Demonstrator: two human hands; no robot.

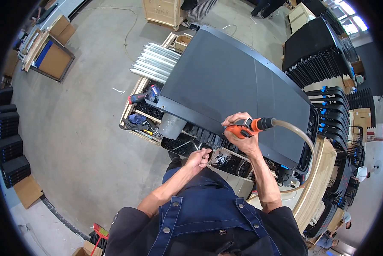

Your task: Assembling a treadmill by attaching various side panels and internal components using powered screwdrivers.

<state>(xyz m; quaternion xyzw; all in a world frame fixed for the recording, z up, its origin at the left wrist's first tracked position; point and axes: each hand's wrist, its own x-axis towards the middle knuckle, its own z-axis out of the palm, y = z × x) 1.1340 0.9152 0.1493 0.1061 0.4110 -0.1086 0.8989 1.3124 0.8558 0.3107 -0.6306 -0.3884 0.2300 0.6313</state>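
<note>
Our right hand (247,144) grips one orange air tool (239,131), one translucent hose (304,136) curving right, over the near edge of one smooth, dark rectangular deck (225,81). Our left hand (198,159), fingers curled closed, contents unclear, sits nearer, right of one grey cylinder (171,126).

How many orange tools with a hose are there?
1: the orange tool in the right hand, over the near edge of the dark panel. Others may be hidden.
</note>
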